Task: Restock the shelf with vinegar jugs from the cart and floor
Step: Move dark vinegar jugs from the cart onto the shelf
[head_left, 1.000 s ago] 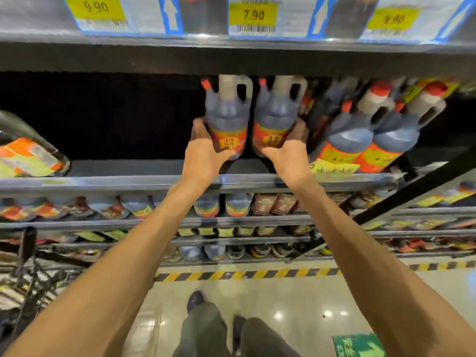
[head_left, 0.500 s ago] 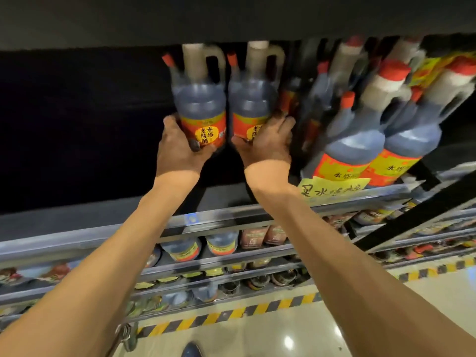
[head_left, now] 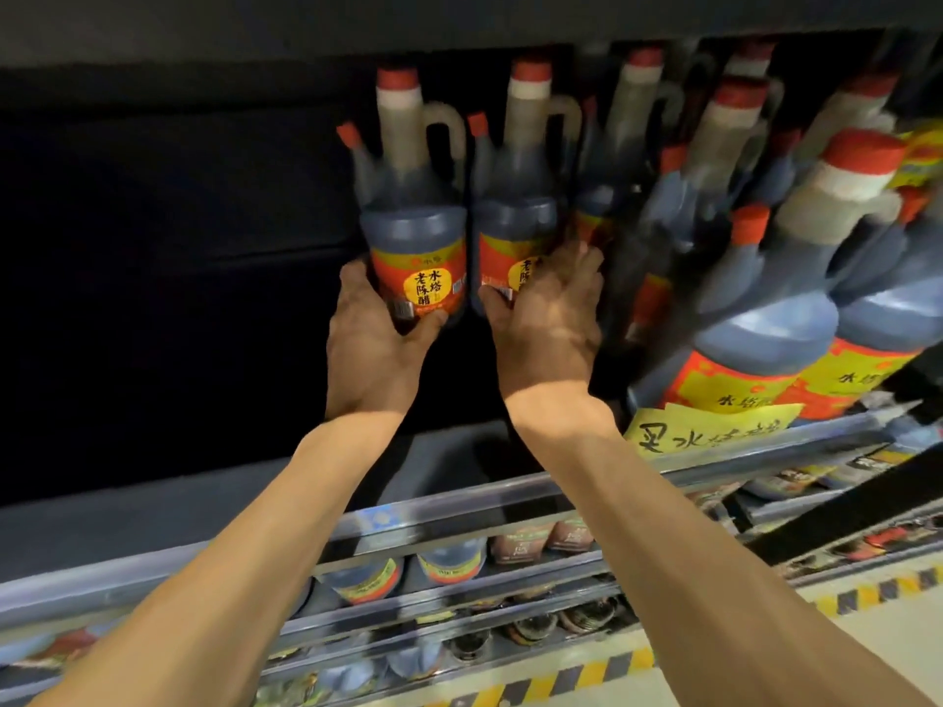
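Both jugs (head_left: 416, 232) deeper into shelf (head_left: 459, 507)

The jug (head_left: 416, 257) in the left hand (head_left: 375, 344) has a yellow circle reading 水塔老陈醋. The jug (head_left: 515, 247) in the right hand (head_left: 548, 329) shows 老. Right of that hand, a yellow tag (head_left: 709, 431) shows 水.

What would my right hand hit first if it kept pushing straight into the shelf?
The right hand grips its vinegar jug, so nothing is nearer. Beyond the jug only the dark shelf back shows; depth is unclear.
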Demonstrator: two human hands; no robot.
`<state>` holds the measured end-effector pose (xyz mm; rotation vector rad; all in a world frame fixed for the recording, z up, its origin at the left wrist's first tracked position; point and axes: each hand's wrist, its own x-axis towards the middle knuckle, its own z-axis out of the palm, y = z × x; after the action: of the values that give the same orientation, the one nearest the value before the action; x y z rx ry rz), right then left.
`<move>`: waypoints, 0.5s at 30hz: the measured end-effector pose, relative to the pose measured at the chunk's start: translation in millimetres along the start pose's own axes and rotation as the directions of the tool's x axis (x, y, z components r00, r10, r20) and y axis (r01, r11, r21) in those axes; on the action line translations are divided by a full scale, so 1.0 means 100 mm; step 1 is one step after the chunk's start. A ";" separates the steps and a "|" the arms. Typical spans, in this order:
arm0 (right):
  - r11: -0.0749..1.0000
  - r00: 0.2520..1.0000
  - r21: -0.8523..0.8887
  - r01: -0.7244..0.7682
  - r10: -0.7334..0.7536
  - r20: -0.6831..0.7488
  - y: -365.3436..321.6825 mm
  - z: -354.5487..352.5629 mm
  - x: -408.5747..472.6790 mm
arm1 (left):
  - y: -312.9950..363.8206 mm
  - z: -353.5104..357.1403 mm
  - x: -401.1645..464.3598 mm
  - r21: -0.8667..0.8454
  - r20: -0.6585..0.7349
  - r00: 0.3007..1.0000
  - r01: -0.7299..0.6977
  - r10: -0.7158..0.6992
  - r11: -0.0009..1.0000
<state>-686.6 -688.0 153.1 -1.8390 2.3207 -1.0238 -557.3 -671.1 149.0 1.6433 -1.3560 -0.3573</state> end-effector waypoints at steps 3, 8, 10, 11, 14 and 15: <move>1.000 0.999 0.010 -0.001 0.002 -0.043 0.00 -0.01 0.01 | 0.00 0.03 0.02 0.004 0.001 1.000 -0.004 0.004 1.000; 1.000 1.000 -0.006 0.005 -0.005 0.017 0.01 -0.06 0.05 | -0.03 0.07 0.00 -0.044 0.003 1.000 0.006 -0.006 0.999; 1.000 0.999 0.007 0.008 -0.008 0.053 0.01 -0.09 0.06 | -0.04 0.07 0.00 -0.056 0.002 1.000 0.007 -0.007 0.998; 1.000 0.997 0.007 0.003 -0.004 0.077 0.01 -0.10 0.07 | -0.04 0.07 0.00 -0.061 0.002 1.000 0.009 -0.009 0.998; 1.000 0.994 -0.011 0.006 -0.004 0.108 0.01 -0.12 0.09 | -0.03 0.07 0.01 -0.068 0.000 1.000 0.012 -0.012 0.998; 1.000 0.993 -0.006 0.006 -0.005 0.114 0.01 -0.11 0.09 | -0.03 0.07 0.01 -0.065 -0.002 1.000 0.012 -0.012 0.998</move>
<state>-694.7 -690.8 164.8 -1.8546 2.2575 -0.8879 -560.2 -675.2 143.1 1.5987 -1.3196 -0.4024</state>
